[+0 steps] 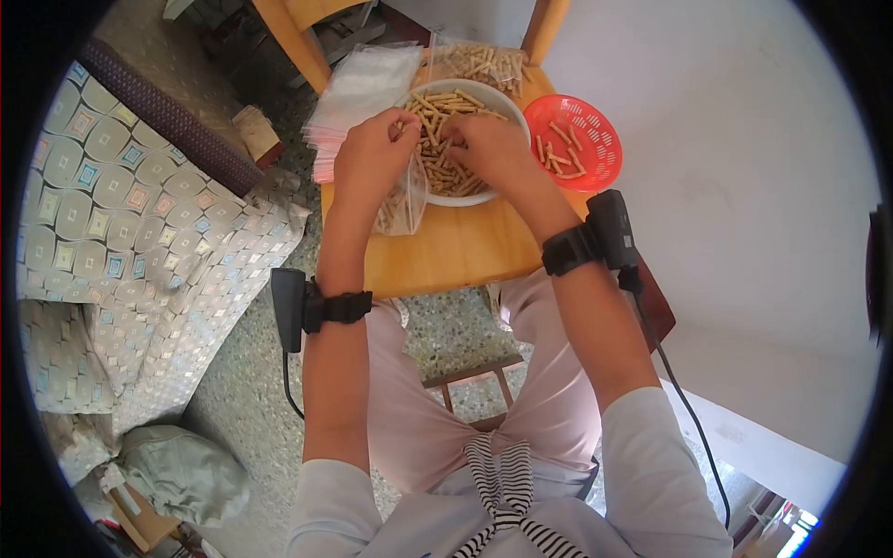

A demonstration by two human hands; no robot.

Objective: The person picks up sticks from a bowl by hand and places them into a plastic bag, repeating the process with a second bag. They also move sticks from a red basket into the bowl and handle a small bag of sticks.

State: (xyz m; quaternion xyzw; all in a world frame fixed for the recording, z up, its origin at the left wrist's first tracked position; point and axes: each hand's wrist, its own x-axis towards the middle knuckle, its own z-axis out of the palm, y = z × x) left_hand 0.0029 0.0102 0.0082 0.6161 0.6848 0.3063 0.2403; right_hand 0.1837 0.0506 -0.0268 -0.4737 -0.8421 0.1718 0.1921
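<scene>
A round white bowl (521,118) full of short brown sticks (451,102) stands on a wooden chair seat. My left hand (374,153) is over the bowl's left rim, its fingers closed on the top of a clear plastic bag (406,203) partly filled with sticks, which hangs at the bowl's side. Over the bowl's right part is my right hand (488,149), fingers curled together among the sticks; what lies between its fingertips is too small to make out.
Right of the bowl, a red plastic basket (595,139) holds several sticks. Behind it lies a filled clear bag (484,63). A stack of empty clear bags (372,84) is at the left. The chair's backrest (547,28) rises behind. Patterned cloth (139,214) covers furniture at left.
</scene>
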